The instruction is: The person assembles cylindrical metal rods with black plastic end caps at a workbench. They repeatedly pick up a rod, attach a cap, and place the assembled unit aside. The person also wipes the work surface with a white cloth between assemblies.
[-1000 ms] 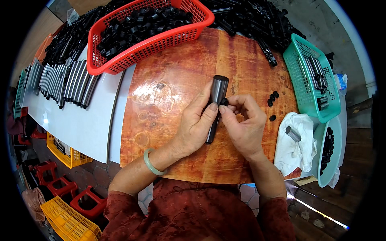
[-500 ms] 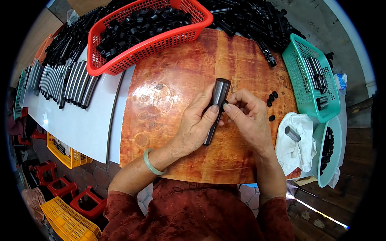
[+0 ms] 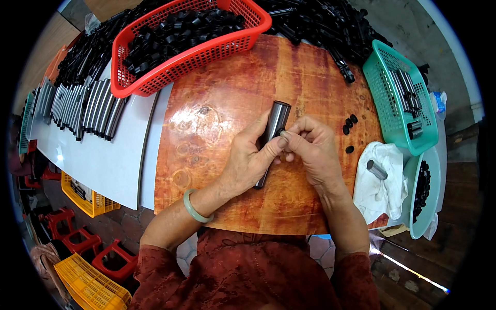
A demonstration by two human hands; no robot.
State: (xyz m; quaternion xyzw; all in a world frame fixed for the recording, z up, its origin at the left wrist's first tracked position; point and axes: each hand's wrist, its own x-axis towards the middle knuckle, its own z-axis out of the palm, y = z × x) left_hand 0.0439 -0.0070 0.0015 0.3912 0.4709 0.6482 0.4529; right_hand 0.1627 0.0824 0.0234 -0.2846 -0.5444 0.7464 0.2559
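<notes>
My left hand (image 3: 246, 159) is wrapped around a dark grey, glossy tube (image 3: 277, 114), which tilts so its upper end leans away and to the right. The thumb lies across the tube's side. Against that same side, my right hand (image 3: 316, 151) pinches a small black piece (image 3: 280, 132) between thumb and fingertips; the fingers partly hide it, and whether it sits in the tube I cannot tell. Right of my hands, several small black oval pieces (image 3: 350, 124) lie on the reddish-brown wooden board (image 3: 217, 103).
A red basket (image 3: 191, 62) of black rings stands at the far left, beside rows of grey tubes (image 3: 98, 111). Black parts (image 3: 320, 26) heap up behind. On the right are a green basket (image 3: 382, 98) with tubes, a white cloth (image 3: 380, 196) under a short tube (image 3: 376, 169), and a pale green bowl (image 3: 432, 206).
Both hands and the tube have shifted slightly left. My right fingertips have moved with the tube and still press the small black piece at its side.
</notes>
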